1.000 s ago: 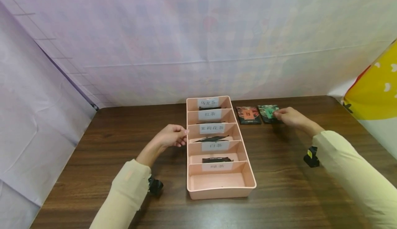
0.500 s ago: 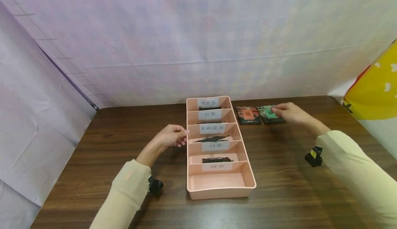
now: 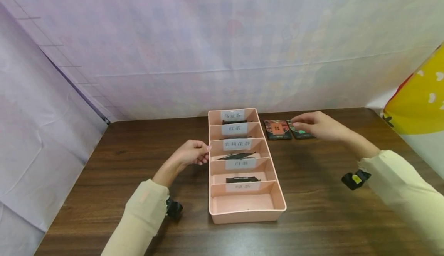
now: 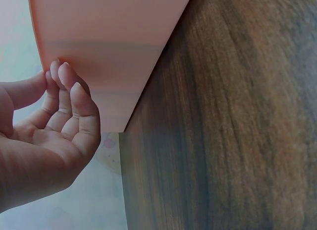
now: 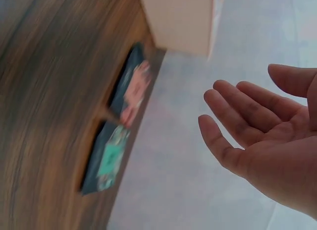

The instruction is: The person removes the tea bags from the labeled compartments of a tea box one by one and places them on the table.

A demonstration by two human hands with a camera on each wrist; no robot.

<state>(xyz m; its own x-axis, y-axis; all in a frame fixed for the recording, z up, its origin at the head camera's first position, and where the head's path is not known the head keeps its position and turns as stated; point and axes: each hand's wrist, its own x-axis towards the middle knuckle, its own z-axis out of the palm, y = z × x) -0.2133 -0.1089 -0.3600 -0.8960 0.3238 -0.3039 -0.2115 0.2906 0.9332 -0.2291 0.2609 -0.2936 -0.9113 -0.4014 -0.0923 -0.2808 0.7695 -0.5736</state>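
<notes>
A long pink divided box [image 3: 247, 216] stands on the table, a paper label with Chinese characters in each compartment. My left hand [image 3: 190, 152] pinches the box's left rim between thumb and fingertips, seen close in the left wrist view. To the right of the box lie two flat tea packets, one with a red label [image 3: 277, 129] and one with a green label [image 3: 301, 134]. Above the green packet hovers my right hand [image 3: 320, 126], partly hiding it. Its fingers are spread and hold nothing, as the right wrist view [image 5: 262, 126] shows.
Dark packets [image 3: 243, 179] lie in several compartments; the nearest compartment [image 3: 243, 202] shows only its bare floor. A pale cloth [image 3: 166, 55] hangs behind the brown wooden table [image 3: 135, 152]. Yellow cloth [image 3: 419, 98] hangs at the right.
My right hand has come off the green packet, with its fingers opening, and drifted slightly left and up over the packets. The left hand and the box stay in place.
</notes>
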